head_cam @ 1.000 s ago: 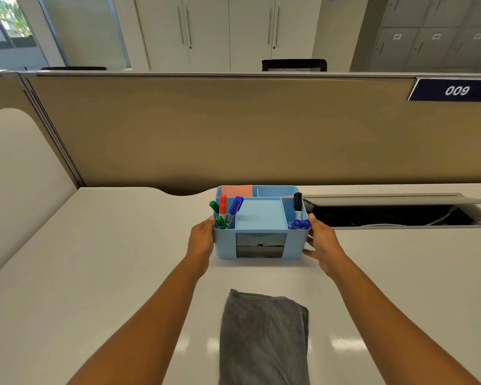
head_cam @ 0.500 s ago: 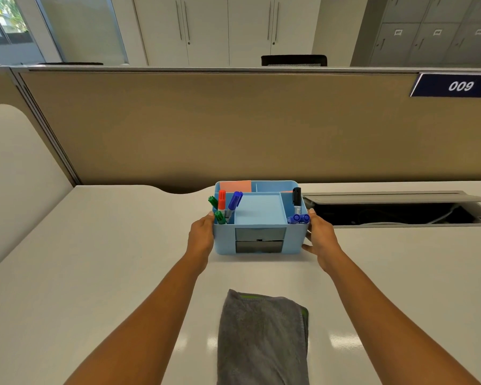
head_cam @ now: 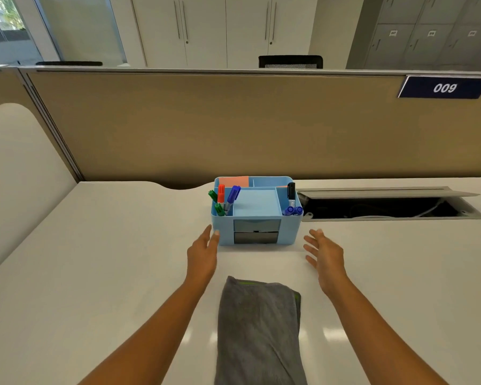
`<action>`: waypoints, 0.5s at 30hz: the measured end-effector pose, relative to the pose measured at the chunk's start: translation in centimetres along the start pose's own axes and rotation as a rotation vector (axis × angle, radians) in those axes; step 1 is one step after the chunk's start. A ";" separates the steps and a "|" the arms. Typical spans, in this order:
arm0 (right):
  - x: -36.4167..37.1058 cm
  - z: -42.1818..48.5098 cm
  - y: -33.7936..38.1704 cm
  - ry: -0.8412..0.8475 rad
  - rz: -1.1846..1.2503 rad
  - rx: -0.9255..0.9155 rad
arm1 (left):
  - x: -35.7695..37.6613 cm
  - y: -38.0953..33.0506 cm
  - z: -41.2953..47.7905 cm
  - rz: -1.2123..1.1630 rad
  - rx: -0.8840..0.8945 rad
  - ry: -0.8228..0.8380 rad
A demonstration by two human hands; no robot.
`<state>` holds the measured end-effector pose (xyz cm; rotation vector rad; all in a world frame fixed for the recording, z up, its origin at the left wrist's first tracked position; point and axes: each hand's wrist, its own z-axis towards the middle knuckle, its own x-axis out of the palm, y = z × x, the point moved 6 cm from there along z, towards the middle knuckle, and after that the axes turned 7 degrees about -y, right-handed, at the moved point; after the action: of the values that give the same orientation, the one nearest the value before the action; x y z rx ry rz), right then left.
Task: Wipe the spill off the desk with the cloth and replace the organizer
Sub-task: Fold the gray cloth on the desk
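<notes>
Now the blue organizer (head_cam: 256, 211) stands on the white bench (head_cam: 95, 259) at frame centre. Left hand (head_cam: 203, 252) and right hand (head_cam: 324, 252) hover beside it with fingers spread, holding nothing. Below them lies the grey cloth (head_cam: 258, 329).

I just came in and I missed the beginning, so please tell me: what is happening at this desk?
A person holds both hands open before the blue organizer, which stands on the white desk with markers in it. The right hand is clear of it; the left hand is at its front corner, contact unclear. A folded grey cloth lies nearer the person, held by neither hand. No spill shows.
</notes>
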<state>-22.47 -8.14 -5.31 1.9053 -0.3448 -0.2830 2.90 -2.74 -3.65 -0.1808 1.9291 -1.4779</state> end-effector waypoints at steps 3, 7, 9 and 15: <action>-1.5 -2.7 -1.7 0.043 -0.100 -0.074 | 0.6 1.1 -3.6 0.012 0.154 0.076; -2.8 -6.9 -3.3 0.071 -0.345 -0.263 | 1.3 2.6 -8.4 0.148 0.335 0.149; -2.8 -8.2 -3.9 0.081 -0.435 -0.346 | 1.3 3.0 -10.1 0.242 0.414 0.153; -2.6 -10.0 -4.7 0.059 -0.589 -0.412 | 0.9 5.3 -13.5 0.594 0.548 0.187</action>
<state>-20.83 3.04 -6.15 1.5616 0.3089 -0.6330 -4.21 9.45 -7.26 0.7337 1.4465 -1.5602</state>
